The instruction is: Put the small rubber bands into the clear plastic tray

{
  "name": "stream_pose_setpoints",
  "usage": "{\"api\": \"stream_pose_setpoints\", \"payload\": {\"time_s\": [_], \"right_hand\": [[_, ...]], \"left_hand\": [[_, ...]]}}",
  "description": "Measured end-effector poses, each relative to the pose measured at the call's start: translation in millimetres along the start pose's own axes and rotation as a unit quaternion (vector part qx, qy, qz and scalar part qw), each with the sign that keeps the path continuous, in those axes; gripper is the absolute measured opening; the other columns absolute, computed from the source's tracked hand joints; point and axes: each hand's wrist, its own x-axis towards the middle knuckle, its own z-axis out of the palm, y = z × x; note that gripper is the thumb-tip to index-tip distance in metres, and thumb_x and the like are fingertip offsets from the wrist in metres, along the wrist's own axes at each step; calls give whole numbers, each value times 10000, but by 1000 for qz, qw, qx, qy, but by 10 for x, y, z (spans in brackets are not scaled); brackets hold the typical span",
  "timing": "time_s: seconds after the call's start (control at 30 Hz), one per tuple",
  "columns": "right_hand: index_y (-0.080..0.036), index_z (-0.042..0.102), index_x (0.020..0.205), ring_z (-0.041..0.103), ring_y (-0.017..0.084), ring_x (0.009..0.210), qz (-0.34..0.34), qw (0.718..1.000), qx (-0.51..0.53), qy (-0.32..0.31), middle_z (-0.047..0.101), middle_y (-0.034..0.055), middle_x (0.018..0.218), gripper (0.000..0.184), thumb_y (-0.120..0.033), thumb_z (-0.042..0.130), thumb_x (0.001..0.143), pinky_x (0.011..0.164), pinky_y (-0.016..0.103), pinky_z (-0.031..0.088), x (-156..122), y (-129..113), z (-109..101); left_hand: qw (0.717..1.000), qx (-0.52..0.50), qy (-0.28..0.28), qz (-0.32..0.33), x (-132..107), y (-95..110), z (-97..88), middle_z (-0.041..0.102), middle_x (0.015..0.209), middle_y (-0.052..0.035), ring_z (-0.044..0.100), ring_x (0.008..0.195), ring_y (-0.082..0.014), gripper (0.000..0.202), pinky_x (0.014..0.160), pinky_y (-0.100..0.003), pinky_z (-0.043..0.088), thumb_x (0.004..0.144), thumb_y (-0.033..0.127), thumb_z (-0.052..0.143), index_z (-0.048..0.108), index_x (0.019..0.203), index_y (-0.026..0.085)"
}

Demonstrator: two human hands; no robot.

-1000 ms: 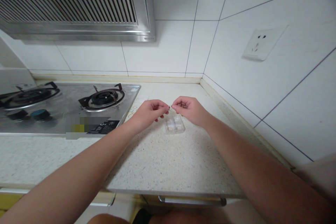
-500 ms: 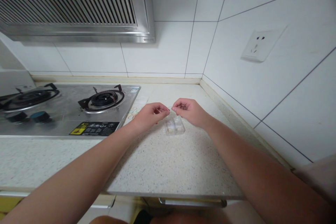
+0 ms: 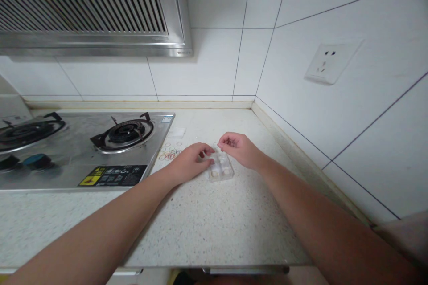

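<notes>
A clear plastic compartment box (image 3: 221, 171) lies on the counter between my hands, with small pale rings in some of its compartments. My left hand (image 3: 192, 160) is at the box's left side, thumb and fingers apart with nothing seen between them. Above the box's far part, my right hand (image 3: 239, 148) pinches a small thin ring (image 3: 216, 144), pale and hard to make out. Left of my left hand, several small thin rings (image 3: 170, 153), some clear and some coloured, are spread over the counter.
A flat clear plastic piece (image 3: 176, 132) lies behind the loose rings. To the left is a steel gas stove (image 3: 76, 142) with black burners, under a range hood (image 3: 100, 42). Tiled walls meet at the back right, with a power socket (image 3: 331, 62). The counter's front edge (image 3: 214, 266) is near me.
My left thumb and fingers have parted and come down by the box, away from the thin ring. My right hand still pinches it. The view has shifted slightly.
</notes>
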Motion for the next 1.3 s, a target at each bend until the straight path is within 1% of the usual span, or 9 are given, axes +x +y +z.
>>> {"api": "stream_pose_setpoints", "payload": {"time_s": [0.3,0.43,0.57,0.7,0.8,0.93,1.03,1.2,1.3], "right_hand": [[-170,623,849,495,113,634,25,999,16,-25,577,-15,701,200,-370,622,858,591,258,376,63,156,26],[-167,617,839,488,108,632,33,999,28,-30,576,-15,708,195,-361,613,864,578,251,360,107,191,51],[-161,618,831,473,101,615,44,998,38,-16,571,-17,700,183,-343,628,851,567,245,348,147,212,79],[-158,619,820,428,90,579,49,998,42,-24,531,-31,653,183,-337,630,856,537,241,311,168,213,106],[-156,624,817,435,92,585,55,998,29,-30,538,-26,654,190,-341,632,860,541,241,318,170,212,114],[-157,624,826,440,92,593,69,997,23,-39,548,-21,672,185,-337,620,868,540,240,320,156,194,103],[-157,629,826,443,93,600,77,996,18,-45,551,-20,677,174,-325,610,869,545,240,325,145,155,90],[-150,672,864,469,99,617,94,994,3,-55,589,-6,700,160,-294,601,859,568,244,355,143,92,73],[-151,686,841,477,96,608,97,994,-3,-58,587,-9,676,163,-296,611,853,561,237,359,150,74,68]], "left_hand": [[999,-34,-21,0,54,-47,-20,663,997,-53,580,795,-164,210,700,-292,444,840,239,602,663,1038,200],[999,-53,-6,-3,87,-71,-20,642,940,-50,556,771,-160,185,674,-278,423,846,242,591,648,1014,189],[993,-114,20,-16,125,-71,-49,620,893,-28,519,758,-146,193,672,-260,397,884,292,570,650,1017,177],[982,-183,26,-46,164,-40,-93,558,757,-4,468,705,-135,244,651,-253,361,900,362,565,666,937,143],[975,-211,24,-62,188,-39,-98,516,705,8,439,686,-130,270,645,-254,344,894,384,578,658,858,129],[971,-229,18,-69,200,-80,-73,491,697,14,425,680,-127,287,633,-251,334,897,402,581,643,832,130],[969,-237,18,-73,196,-106,-65,504,706,9,430,683,-126,290,636,-251,338,899,407,583,641,831,131],[961,-263,5,-80,190,-87,-87,513,713,5,437,687,-125,295,636,-247,349,903,414,587,636,836,131],[959,-268,1,-90,187,-75,-95,524,716,3,447,686,-122,287,637,-243,355,902,408,594,645,846,131]]}}
